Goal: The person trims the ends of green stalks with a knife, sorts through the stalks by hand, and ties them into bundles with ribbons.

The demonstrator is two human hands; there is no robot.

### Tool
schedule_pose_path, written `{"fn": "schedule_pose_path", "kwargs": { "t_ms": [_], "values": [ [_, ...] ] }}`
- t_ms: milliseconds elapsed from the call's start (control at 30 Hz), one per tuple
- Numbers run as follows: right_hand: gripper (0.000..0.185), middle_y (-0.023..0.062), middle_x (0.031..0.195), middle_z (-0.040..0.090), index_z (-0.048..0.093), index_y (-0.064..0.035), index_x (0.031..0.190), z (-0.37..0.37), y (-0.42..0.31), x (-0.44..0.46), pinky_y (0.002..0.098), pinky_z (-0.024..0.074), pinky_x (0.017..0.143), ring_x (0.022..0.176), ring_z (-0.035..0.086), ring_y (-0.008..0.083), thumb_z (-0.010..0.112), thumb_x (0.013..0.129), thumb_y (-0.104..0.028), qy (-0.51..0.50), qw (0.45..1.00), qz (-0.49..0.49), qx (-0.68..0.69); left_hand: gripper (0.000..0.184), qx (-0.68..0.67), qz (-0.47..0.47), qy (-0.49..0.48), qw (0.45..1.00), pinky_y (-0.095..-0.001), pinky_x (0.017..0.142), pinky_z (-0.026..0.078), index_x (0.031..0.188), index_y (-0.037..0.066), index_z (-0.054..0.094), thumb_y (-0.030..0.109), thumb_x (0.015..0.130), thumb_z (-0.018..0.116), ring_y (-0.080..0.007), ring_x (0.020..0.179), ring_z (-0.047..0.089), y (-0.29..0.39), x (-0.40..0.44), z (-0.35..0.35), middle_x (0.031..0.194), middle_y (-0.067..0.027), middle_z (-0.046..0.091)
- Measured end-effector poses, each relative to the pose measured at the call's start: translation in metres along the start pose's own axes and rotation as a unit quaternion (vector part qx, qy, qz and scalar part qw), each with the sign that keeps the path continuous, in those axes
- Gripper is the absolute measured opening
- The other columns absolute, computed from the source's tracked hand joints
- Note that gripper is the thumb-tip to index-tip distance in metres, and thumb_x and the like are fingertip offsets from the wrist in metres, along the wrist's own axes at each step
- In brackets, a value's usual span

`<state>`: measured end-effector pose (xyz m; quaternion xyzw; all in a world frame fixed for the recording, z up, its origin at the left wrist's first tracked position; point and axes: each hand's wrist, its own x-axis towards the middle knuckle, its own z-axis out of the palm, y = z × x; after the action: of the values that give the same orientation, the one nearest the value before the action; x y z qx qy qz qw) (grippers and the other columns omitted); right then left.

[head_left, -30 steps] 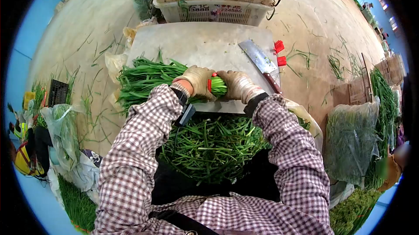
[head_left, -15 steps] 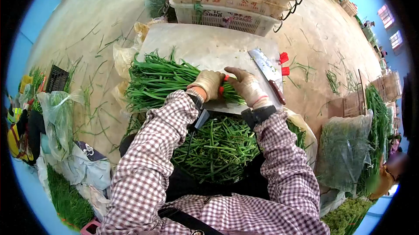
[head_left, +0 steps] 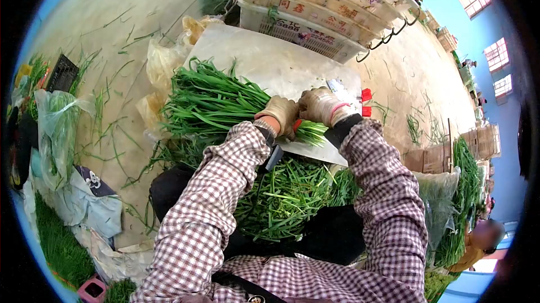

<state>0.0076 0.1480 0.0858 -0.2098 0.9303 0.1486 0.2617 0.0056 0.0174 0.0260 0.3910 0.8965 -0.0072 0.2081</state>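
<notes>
A bundle of long green leafy stalks, like Chinese chives (head_left: 211,100), lies on a white board (head_left: 242,50), pale cut ends to the right. My left hand (head_left: 281,115), gloved, is wrapped round the bundle near those ends. A red band (head_left: 297,126) shows at the stems beside it. My right hand (head_left: 322,106), also gloved, is closed just above the cut ends, close against my left hand. Whatever its fingers grip is hidden. Behind it a knife blade (head_left: 338,87) lies on the board, its handle covered by my hand and wrist.
Stacked white crates (head_left: 304,21) stand beyond the board. Red pieces (head_left: 366,95) sit at its right edge. Loose cut greens (head_left: 292,196) are heaped below, by my legs. Plastic bags (head_left: 59,140) and more greens lie left; a person (head_left: 478,241) is at right.
My right hand has turned and closed against my left hand. The red strip that stood up between the hands now shows only low on the stems. The view has tilted and shifted.
</notes>
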Motion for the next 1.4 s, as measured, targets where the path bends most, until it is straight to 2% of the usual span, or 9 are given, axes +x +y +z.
{"fn": "schedule_pose_path", "kwargs": {
  "t_ms": [367, 533, 667, 767, 833, 1033, 1133, 1233, 1400],
  "values": [
    [0.029, 0.0152, 0.103, 0.069, 0.066, -0.0095, 0.111, 0.029, -0.021, -0.027, 0.0369, 0.0515, 0.084, 0.096, 0.065, 0.0323, 0.067, 0.085, -0.021, 0.108, 0.953, 0.016, 0.281, 0.073, -0.051, -0.012, -0.006, 0.999, -0.0368, 0.084, 0.055, 0.115, 0.014, 0.064, 0.059, 0.06, 0.083, -0.0262, 0.101, 0.068, -0.004, -0.001, -0.005, 0.108, -0.0099, 0.069],
    [0.03, 0.007, 0.106, 0.064, 0.07, -0.0157, 0.105, 0.005, -0.029, -0.076, 0.0397, 0.0498, 0.083, 0.097, 0.062, 0.0271, 0.072, 0.08, -0.032, 0.279, 0.949, 0.089, 0.116, 0.064, -0.044, 0.008, 0.025, 0.999, -0.0378, 0.08, 0.056, 0.111, 0.013, 0.067, 0.054, 0.065, 0.082, -0.0244, 0.096, 0.069, -0.003, -0.005, 0.0, 0.103, -0.0099, 0.071],
    [0.03, 0.0052, 0.103, 0.065, 0.071, -0.0157, 0.1, 0.014, -0.056, -0.07, 0.04, 0.0469, 0.087, 0.1, 0.06, 0.0265, 0.073, 0.077, -0.034, 0.268, 0.958, 0.092, 0.035, 0.062, -0.049, 0.016, 0.027, 0.998, -0.0369, 0.08, 0.055, 0.106, 0.014, 0.068, 0.058, 0.064, 0.08, -0.0234, 0.097, 0.069, -0.004, 0.001, 0.004, 0.104, -0.0088, 0.07],
    [0.026, 0.0045, 0.1, 0.064, 0.071, -0.016, 0.097, 0.026, -0.057, -0.052, 0.0378, 0.046, 0.09, 0.103, 0.059, 0.0241, 0.073, 0.074, -0.028, 0.248, 0.966, 0.073, 0.005, 0.061, -0.038, 0.008, 0.015, 0.999, -0.0371, 0.081, 0.055, 0.104, 0.015, 0.069, 0.06, 0.064, 0.08, -0.024, 0.098, 0.068, -0.005, 0.003, 0.005, 0.104, -0.0082, 0.07],
    [0.015, 0.002, 0.1, 0.064, 0.071, -0.0157, 0.089, 0.035, -0.059, -0.049, 0.0386, 0.0446, 0.092, 0.101, 0.058, 0.0252, 0.071, 0.074, -0.02, 0.38, 0.923, 0.022, 0.066, 0.06, -0.034, 0.004, 0.02, 0.999, -0.0375, 0.082, 0.054, 0.103, 0.018, 0.069, 0.062, 0.063, 0.079, -0.0244, 0.098, 0.068, -0.005, -0.002, 0.001, 0.104, -0.0078, 0.07],
    [0.014, 0.0049, 0.101, 0.063, 0.07, -0.0123, 0.09, 0.046, -0.033, -0.029, 0.0393, 0.0459, 0.09, 0.1, 0.058, 0.0272, 0.069, 0.076, -0.016, 0.337, 0.925, 0.093, 0.15, 0.051, -0.044, 0.055, 0.052, 0.996, -0.0387, 0.081, 0.054, 0.097, 0.026, 0.07, 0.065, 0.064, 0.077, -0.0227, 0.096, 0.067, -0.014, -0.002, 0.012, 0.106, -0.0057, 0.067],
    [0.007, 0.005, 0.099, 0.064, 0.069, -0.0084, 0.073, 0.016, -0.066, -0.04, 0.0389, 0.0467, 0.084, 0.096, 0.058, 0.0274, 0.075, 0.069, -0.011, 0.352, 0.933, 0.022, 0.074, 0.056, -0.032, 0.037, 0.042, 0.998, -0.0395, 0.078, 0.054, 0.1, 0.019, 0.069, 0.064, 0.067, 0.075, -0.0229, 0.089, 0.069, -0.024, 0.047, 0.042, 0.101, -0.0066, 0.07],
    [0.016, 0.0057, 0.105, 0.063, 0.071, -0.0097, 0.092, 0.037, -0.035, -0.026, 0.0384, 0.0474, 0.087, 0.097, 0.058, 0.0278, 0.07, 0.078, -0.018, 0.304, 0.933, 0.085, 0.174, 0.065, -0.023, 0.046, 0.011, 0.999, -0.0368, 0.079, 0.055, 0.106, 0.013, 0.068, 0.066, 0.068, 0.074, -0.0225, 0.086, 0.07, -0.014, -0.001, 0.0, 0.098, -0.0057, 0.071],
    [0.008, 0.0035, 0.098, 0.065, 0.072, -0.0092, 0.082, 0.042, -0.023, -0.019, 0.0392, 0.047, 0.088, 0.097, 0.059, 0.028, 0.069, 0.077, -0.015, 0.33, 0.899, 0.063, 0.282, 0.067, -0.001, 0.08, 0.066, 0.995, -0.0364, 0.081, 0.055, 0.108, 0.017, 0.068, 0.069, 0.066, 0.073, -0.0234, 0.088, 0.07, -0.016, -0.002, 0.006, 0.097, -0.0044, 0.071]
  ]
}}
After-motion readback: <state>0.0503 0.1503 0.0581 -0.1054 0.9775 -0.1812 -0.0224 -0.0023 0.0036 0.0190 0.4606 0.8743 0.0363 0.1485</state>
